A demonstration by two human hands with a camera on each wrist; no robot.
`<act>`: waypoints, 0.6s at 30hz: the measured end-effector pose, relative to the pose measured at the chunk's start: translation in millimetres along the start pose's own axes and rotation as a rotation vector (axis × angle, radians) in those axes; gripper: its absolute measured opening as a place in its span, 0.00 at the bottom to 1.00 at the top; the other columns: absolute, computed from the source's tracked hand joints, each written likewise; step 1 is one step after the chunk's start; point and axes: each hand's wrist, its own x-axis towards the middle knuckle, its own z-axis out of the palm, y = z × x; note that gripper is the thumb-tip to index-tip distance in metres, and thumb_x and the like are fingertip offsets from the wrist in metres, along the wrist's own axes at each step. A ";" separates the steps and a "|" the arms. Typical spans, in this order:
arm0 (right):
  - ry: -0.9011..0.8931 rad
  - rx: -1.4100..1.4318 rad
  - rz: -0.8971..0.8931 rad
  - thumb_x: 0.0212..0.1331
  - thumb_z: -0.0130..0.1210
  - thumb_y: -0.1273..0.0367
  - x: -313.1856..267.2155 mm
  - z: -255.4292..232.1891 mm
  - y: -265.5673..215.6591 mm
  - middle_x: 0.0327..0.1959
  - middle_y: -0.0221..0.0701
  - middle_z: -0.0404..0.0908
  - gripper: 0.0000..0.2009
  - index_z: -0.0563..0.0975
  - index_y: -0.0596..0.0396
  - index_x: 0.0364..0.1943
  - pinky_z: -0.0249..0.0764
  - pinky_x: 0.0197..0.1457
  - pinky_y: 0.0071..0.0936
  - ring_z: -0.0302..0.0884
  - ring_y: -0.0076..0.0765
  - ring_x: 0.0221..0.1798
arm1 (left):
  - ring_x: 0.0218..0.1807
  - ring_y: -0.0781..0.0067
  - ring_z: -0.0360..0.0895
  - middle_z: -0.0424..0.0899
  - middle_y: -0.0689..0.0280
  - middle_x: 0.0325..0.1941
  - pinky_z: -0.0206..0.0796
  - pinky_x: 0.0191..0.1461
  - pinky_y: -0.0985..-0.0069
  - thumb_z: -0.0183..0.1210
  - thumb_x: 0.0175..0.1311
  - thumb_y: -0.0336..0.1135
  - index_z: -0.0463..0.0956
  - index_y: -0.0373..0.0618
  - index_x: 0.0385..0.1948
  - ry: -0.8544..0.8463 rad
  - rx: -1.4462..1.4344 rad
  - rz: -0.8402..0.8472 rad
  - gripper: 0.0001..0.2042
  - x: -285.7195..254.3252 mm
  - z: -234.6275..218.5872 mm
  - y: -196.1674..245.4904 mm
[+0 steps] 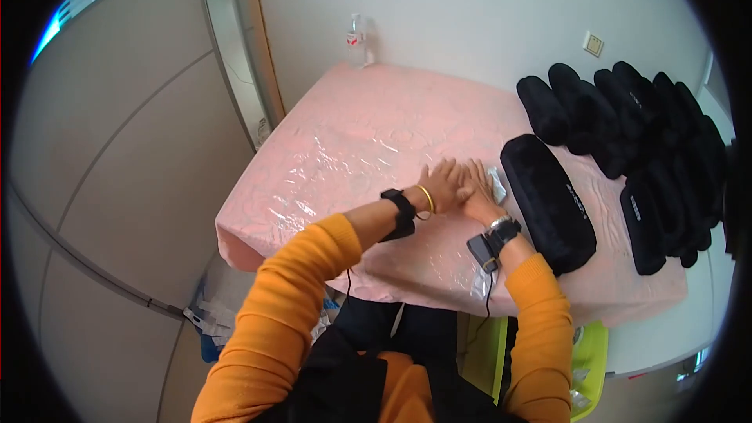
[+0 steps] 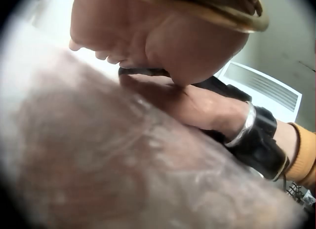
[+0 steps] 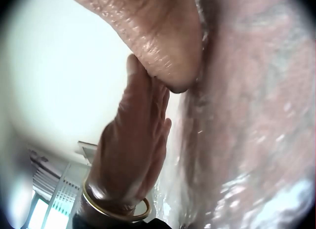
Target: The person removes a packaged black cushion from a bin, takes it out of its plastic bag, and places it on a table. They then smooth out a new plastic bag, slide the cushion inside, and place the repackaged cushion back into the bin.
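My right hand (image 1: 479, 202) lies flat, fingers straight, on the pink tablecloth (image 1: 423, 110) under its glossy clear covering. Close against it is my left hand (image 1: 445, 188), fingers extended and overlapping the right hand near the thumb. In the left wrist view the left palm (image 2: 192, 46) hangs just above the right hand (image 2: 202, 105). The right wrist view has the left hand (image 3: 131, 140) slightly raised over the shiny surface. Neither hand grips anything. A crinkled silvery-white wrapper (image 1: 497, 186) sits beside the right fingers, and a black cylindrical cushion (image 1: 548, 204) with white lettering lies just right.
Several more black cushions (image 1: 627, 117) are heaped at the table's right side. A clear bottle (image 1: 355, 31) stands at the far left corner by the wall. Below the front edge is a yellow-green bin (image 1: 595, 352). Black cables hang from both wrist cameras.
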 end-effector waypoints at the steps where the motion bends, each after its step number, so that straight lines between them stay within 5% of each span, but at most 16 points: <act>1: -0.040 -0.022 0.088 0.61 0.48 0.55 -4.9 2.5 3.5 0.72 0.55 0.45 0.35 0.55 0.62 0.68 0.35 0.74 0.58 0.34 0.59 0.77 | 0.77 0.52 0.41 0.45 0.50 0.76 0.36 0.74 0.46 0.37 0.66 0.66 0.49 0.41 0.70 -0.052 -0.012 -0.019 0.40 -0.1 10.5 -0.5; 6: -0.123 0.014 0.231 0.64 0.40 0.46 2.6 -4.8 -1.5 0.74 0.52 0.42 0.37 0.51 0.54 0.71 0.31 0.73 0.61 0.31 0.57 0.77 | 0.78 0.55 0.35 0.41 0.55 0.77 0.30 0.75 0.46 0.34 0.66 0.66 0.45 0.43 0.71 -0.284 0.170 0.047 0.41 7.2 -13.5 -53.2; 15: -0.121 -0.024 0.259 0.64 0.40 0.44 0.9 -8.2 -5.8 0.74 0.51 0.40 0.40 0.48 0.58 0.71 0.29 0.74 0.59 0.31 0.59 0.77 | 0.79 0.62 0.32 0.36 0.61 0.78 0.26 0.75 0.43 0.35 0.65 0.66 0.42 0.47 0.72 -0.231 0.253 -0.564 0.40 -56.2 -101.5 -248.6; 18: -0.157 -0.020 0.270 0.64 0.40 0.44 3.8 -6.5 -2.7 0.75 0.51 0.39 0.40 0.47 0.58 0.71 0.29 0.74 0.57 0.30 0.58 0.77 | 0.79 0.61 0.33 0.37 0.60 0.78 0.27 0.74 0.43 0.36 0.65 0.66 0.44 0.46 0.72 -0.242 0.332 -0.665 0.41 -63.3 -124.4 -256.8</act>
